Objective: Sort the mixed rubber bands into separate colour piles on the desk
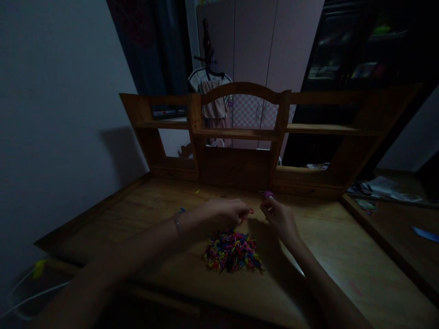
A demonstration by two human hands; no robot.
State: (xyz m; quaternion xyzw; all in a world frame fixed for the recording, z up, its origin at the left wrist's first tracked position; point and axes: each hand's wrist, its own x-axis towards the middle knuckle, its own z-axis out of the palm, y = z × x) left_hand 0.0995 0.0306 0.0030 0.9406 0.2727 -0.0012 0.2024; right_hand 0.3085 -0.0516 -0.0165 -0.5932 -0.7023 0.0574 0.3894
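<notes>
My left hand (237,212) is closed in a pinch, and a small red looped piece (251,211) sticks out from its fingertips. To its right, my right hand (277,218) has thumb and fingers curled together; what lies between them is too small and dark to make out. Just beyond those fingers shows a purple rounded thing (268,194) with a pale loop at its left; I cannot tell if it is gripped or lying on the tabletop. Below both hands is a heap of small multicoloured looped pieces (233,251), in yellow, pink, blue and red.
The wooden desk (164,278) carries a shelf unit (240,133) along its back. A small yellow piece (197,191) and a blue piece (181,210) lie left of the heap. A white cable (41,299) hangs at the lower left. The room is dim.
</notes>
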